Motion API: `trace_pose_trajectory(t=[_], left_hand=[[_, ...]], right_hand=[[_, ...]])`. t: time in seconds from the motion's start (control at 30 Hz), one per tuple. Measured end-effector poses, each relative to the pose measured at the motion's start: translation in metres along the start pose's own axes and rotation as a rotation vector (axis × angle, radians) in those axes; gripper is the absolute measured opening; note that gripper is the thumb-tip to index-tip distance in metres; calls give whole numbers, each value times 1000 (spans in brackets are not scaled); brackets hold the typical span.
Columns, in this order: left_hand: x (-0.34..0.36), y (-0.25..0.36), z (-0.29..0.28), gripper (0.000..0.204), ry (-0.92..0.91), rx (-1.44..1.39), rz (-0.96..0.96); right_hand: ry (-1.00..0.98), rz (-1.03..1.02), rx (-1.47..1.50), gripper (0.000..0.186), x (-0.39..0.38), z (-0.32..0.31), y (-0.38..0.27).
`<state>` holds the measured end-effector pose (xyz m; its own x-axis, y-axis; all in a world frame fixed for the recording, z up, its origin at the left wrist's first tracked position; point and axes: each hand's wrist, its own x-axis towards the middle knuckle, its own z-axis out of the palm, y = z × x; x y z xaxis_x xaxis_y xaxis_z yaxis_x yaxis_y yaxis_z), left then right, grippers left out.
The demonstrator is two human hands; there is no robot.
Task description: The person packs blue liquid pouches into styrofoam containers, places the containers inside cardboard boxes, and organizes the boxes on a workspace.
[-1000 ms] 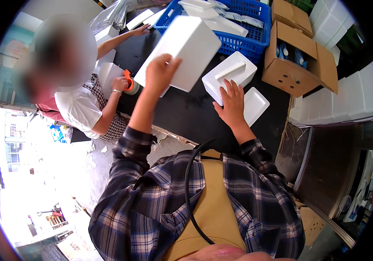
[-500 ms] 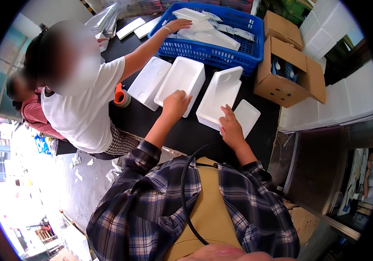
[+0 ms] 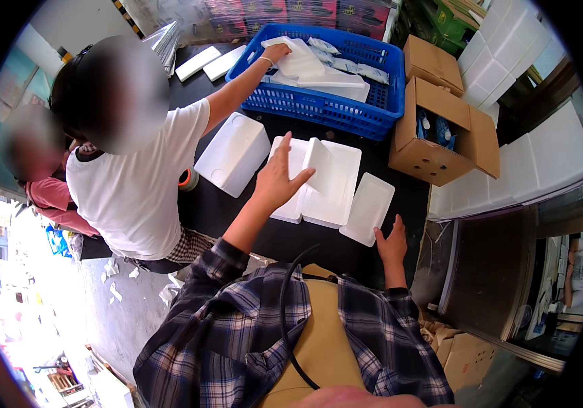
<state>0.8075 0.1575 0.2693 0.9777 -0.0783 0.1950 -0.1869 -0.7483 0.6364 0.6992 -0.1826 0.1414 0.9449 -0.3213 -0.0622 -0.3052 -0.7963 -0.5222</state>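
Two open white foam boxes stand side by side on the black table [image 3: 213, 217]. A white foam piece [image 3: 316, 163] is tilted up at the left side of the right-hand foam box [image 3: 341, 178]. My left hand [image 3: 279, 178] is raised over the left foam box [image 3: 295, 155] with fingers spread and nothing in it; its thumb is close to the tilted piece, and I cannot tell if they touch. A flat white foam lid [image 3: 367, 209] lies to the right of the boxes. Beside its near right edge is my right hand [image 3: 391, 243], open and holding nothing.
A closed foam box [image 3: 236, 151] sits to the left, near an orange tape roll [image 3: 187, 179]. A co-worker's hand [image 3: 277, 53] touches foam lids in a blue basket [image 3: 319, 114] with white packs. Cardboard boxes [image 3: 434, 160] are at right; a person in white [image 3: 142, 183] stands at left.
The right foam box has moved left against the other one. My left hand has lifted and spread its fingers, while my right hand has moved right, away from the box.
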Motion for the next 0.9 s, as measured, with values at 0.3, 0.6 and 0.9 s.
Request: trace_pose_trajectory(t=[0.3,0.6,0.9], left_hand=[[18,1,30,85,-87,-213,-75],[-21,-47,-55,56,96,-999,-303],[-45,-9,6,50,-405,-1393,-412]], right_hand=[[-65,150,114,82,29,57,33],[-52,81,967,52,17,-32,79],[-234,-606,272,49,3,-114,-122]])
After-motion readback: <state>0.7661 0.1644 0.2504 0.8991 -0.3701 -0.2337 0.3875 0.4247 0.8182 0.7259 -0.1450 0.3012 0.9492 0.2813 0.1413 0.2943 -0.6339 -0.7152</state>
